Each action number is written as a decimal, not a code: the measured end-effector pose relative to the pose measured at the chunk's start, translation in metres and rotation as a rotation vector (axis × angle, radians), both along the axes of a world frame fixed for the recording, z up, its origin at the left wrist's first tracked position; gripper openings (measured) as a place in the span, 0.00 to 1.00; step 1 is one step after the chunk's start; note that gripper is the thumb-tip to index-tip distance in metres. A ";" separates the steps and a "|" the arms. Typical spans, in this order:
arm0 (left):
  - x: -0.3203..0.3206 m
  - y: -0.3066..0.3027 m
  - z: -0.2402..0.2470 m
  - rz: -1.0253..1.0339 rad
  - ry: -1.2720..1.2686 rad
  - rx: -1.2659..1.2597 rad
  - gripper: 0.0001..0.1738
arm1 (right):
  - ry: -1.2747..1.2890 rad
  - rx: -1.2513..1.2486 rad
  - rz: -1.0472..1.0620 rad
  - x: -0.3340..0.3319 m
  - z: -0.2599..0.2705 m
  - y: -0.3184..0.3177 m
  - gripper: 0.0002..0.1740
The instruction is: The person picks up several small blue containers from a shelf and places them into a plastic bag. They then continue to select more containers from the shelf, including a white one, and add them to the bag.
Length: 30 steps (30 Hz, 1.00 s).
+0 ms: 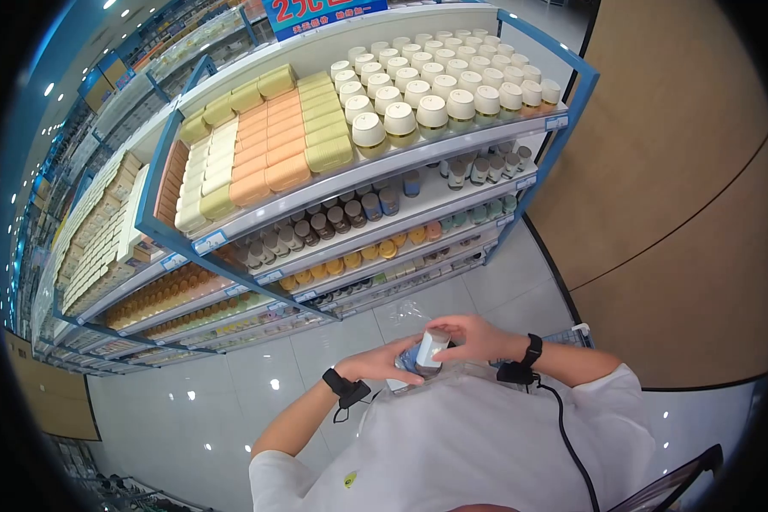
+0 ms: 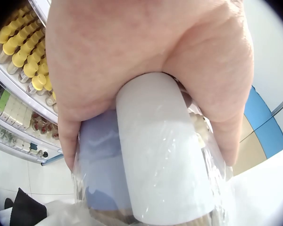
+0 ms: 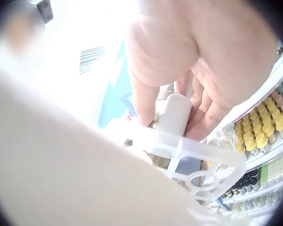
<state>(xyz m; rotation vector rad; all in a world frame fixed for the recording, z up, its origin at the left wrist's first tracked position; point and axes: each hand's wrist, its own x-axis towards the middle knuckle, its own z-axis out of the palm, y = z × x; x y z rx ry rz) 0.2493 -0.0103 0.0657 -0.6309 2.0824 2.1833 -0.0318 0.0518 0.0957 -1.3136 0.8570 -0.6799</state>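
Note:
Close to the chest, both hands are on a small group of containers. The left hand (image 1: 375,364) grips a smooth blue cylindrical container (image 2: 103,160) and a white cylindrical container (image 2: 162,150) side by side, its fingers and thumb spread down around the two. Clear plastic film wraps them, glinting in the left wrist view. From the other side the right hand (image 1: 480,338) holds the white container with thumb and fingers around its sides. Beside it in the right wrist view, a translucent plastic basket (image 3: 212,162) hides the lower part of the containers.
A blue-framed shelf unit (image 1: 158,192) stands ahead, with cream jars (image 1: 432,111) and orange boxes (image 1: 269,141) on top. Lower shelves carry several rows of capped bottles, some yellow (image 3: 259,139). To the right is a brown wall panel (image 1: 666,188). Below lies a shiny tiled floor (image 1: 230,392).

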 end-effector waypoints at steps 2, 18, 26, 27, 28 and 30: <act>0.001 -0.002 0.001 -0.003 0.018 -0.004 0.64 | 0.065 -0.048 -0.049 -0.009 0.008 -0.006 0.36; 0.015 -0.015 0.007 -0.075 0.008 -0.123 0.62 | 0.005 0.046 -0.385 -0.006 0.033 -0.021 0.33; 0.029 -0.021 -0.001 -0.101 0.072 -0.157 0.63 | -0.033 0.191 -0.511 0.012 0.021 -0.019 0.29; 0.029 -0.021 -0.002 -0.111 0.080 -0.150 0.63 | -0.026 0.196 -0.523 0.014 0.017 -0.017 0.29; 0.029 -0.020 -0.003 -0.116 0.094 -0.148 0.62 | -0.064 0.124 -0.566 0.016 0.011 -0.016 0.29; 0.028 -0.020 -0.010 -0.128 0.119 -0.141 0.62 | -0.090 0.053 -0.615 0.019 0.004 -0.016 0.30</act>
